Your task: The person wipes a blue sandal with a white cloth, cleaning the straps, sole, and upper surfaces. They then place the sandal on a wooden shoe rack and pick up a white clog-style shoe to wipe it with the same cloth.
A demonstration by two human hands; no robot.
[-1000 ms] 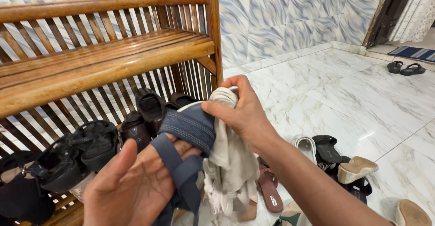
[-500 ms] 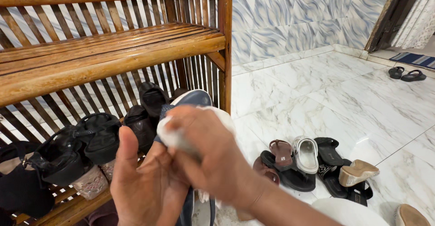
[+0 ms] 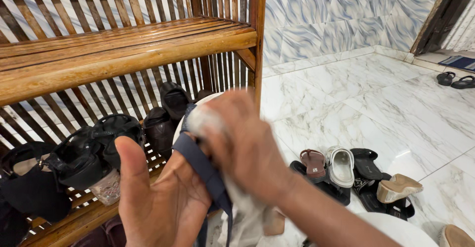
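Note:
My left hand (image 3: 158, 197) is palm up under a blue strapped sandal (image 3: 203, 170) and holds it in front of the wooden shoe rack (image 3: 123, 54). My right hand (image 3: 242, 145), blurred by motion, presses a white cloth (image 3: 242, 217) against the sandal's upper part; the cloth hangs down below my wrist. Most of the sandal is hidden behind my right hand.
Black shoes (image 3: 168, 113) and black strappy sandals (image 3: 94, 150) sit on the rack's lower shelf. A heap of sandals (image 3: 356, 175) lies on the marble floor at the right. A black pair (image 3: 455, 80) rests near the doorway at the far right.
My right hand with the cloth has slid along the sandal, from its top edge down over its middle. The view has shifted slightly to the left and closer to the rack.

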